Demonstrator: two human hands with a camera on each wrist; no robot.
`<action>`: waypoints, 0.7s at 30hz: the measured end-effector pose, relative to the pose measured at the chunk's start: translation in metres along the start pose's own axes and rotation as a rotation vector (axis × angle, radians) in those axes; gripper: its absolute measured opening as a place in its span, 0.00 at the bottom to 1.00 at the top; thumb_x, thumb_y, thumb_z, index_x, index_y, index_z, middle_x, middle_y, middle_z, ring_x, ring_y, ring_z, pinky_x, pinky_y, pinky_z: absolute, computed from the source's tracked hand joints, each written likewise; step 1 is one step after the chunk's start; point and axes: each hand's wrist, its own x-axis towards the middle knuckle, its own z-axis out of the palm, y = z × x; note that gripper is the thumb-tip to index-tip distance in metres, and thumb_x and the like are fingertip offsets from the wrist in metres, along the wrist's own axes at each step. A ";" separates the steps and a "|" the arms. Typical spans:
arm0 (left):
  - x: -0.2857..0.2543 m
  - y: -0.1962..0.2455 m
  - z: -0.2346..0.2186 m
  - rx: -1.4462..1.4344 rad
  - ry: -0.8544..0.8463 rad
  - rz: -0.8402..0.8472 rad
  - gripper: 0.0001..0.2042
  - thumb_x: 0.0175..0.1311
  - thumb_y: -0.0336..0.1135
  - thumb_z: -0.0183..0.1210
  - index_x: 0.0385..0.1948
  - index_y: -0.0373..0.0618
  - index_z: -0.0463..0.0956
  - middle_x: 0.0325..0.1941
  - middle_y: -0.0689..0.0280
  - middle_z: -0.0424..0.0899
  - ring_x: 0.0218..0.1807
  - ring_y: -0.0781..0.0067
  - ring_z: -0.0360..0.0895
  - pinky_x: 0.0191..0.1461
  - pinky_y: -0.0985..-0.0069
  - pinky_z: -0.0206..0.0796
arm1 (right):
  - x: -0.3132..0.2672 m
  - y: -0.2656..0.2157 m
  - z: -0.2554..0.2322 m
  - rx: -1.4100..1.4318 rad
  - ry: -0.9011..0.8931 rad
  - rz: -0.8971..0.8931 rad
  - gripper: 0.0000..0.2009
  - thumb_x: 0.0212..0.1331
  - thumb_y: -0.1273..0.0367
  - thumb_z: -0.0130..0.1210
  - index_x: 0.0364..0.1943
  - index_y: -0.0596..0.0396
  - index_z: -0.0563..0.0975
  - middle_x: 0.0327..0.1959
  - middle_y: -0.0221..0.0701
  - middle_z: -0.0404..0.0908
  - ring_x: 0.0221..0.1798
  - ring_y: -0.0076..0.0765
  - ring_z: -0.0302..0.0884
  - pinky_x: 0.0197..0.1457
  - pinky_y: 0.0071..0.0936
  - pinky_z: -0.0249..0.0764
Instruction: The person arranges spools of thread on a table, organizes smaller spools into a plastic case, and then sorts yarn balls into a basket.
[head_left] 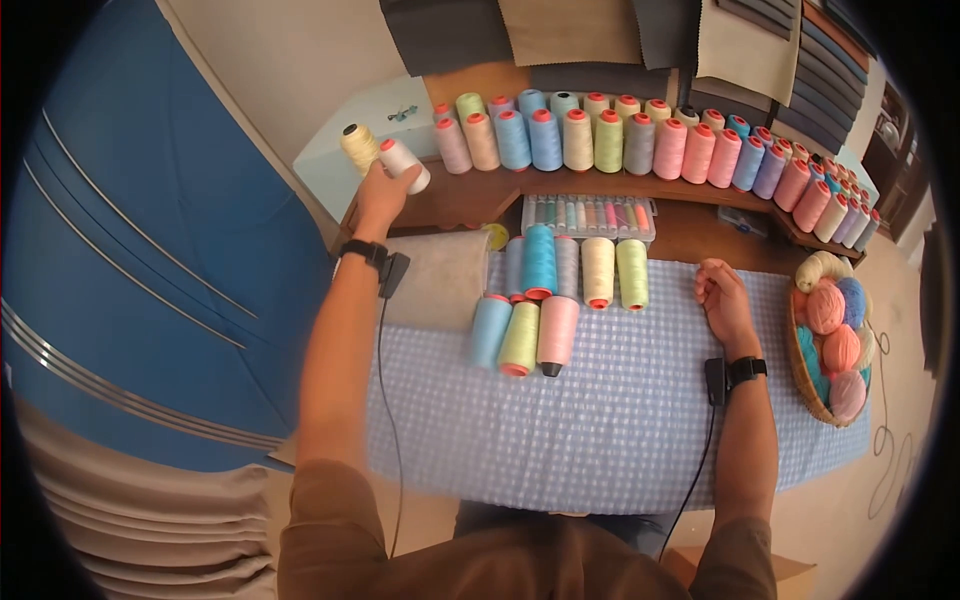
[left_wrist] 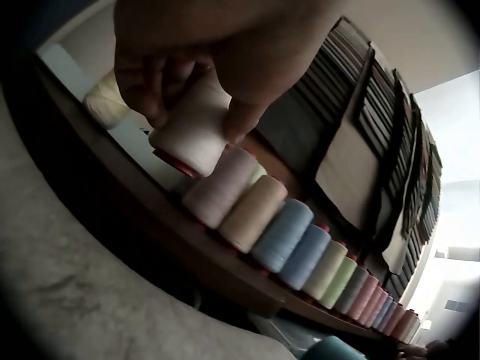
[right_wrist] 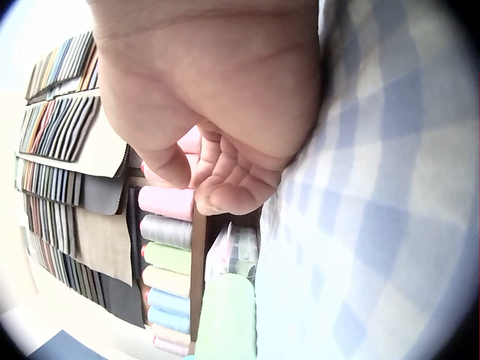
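My left hand reaches to the left end of the wooden shelf and grips a white thread spool between thumb and fingers. In the left wrist view the spool is tilted, its red base rim low. A cream thread spool with a dark top stands just beyond it, and a mauve spool begins the row to its right. My right hand rests on the checked tablecloth, fingers loosely curled, holding nothing; the right wrist view shows the same bent fingers.
Thread spools in many colours line the curved shelf. Several more, including a teal spool and a pink spool, lie on the cloth before a clear case. A yarn basket sits right; a grey cloth lies left.
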 end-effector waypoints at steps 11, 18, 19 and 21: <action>0.053 -0.028 0.058 -0.063 -0.084 -0.032 0.32 0.52 0.44 0.73 0.60 0.39 0.77 0.50 0.54 0.88 0.52 0.56 0.85 0.58 0.64 0.75 | 0.000 0.000 0.000 0.000 -0.003 0.008 0.06 0.74 0.67 0.53 0.42 0.53 0.77 0.32 0.26 0.79 0.32 0.23 0.73 0.38 0.23 0.68; 0.037 -0.036 0.054 -0.250 -0.070 -0.052 0.30 0.53 0.30 0.66 0.63 0.41 0.75 0.48 0.60 0.88 0.50 0.65 0.85 0.55 0.68 0.76 | -0.001 0.000 0.000 -0.007 -0.011 0.004 0.06 0.75 0.67 0.52 0.42 0.53 0.77 0.32 0.25 0.79 0.32 0.23 0.73 0.38 0.23 0.68; 0.029 -0.035 0.051 -0.289 -0.073 -0.048 0.30 0.53 0.29 0.66 0.64 0.41 0.74 0.48 0.60 0.88 0.50 0.66 0.85 0.55 0.69 0.76 | 0.000 0.000 0.000 -0.007 -0.015 0.001 0.06 0.75 0.67 0.52 0.42 0.53 0.77 0.32 0.25 0.79 0.32 0.23 0.73 0.38 0.23 0.68; 0.000 -0.016 0.039 -0.230 -0.044 0.034 0.27 0.55 0.28 0.65 0.62 0.41 0.75 0.47 0.61 0.88 0.47 0.67 0.85 0.52 0.70 0.77 | 0.000 0.000 -0.001 -0.008 -0.019 -0.002 0.05 0.75 0.68 0.52 0.42 0.53 0.77 0.32 0.25 0.79 0.32 0.23 0.73 0.38 0.23 0.69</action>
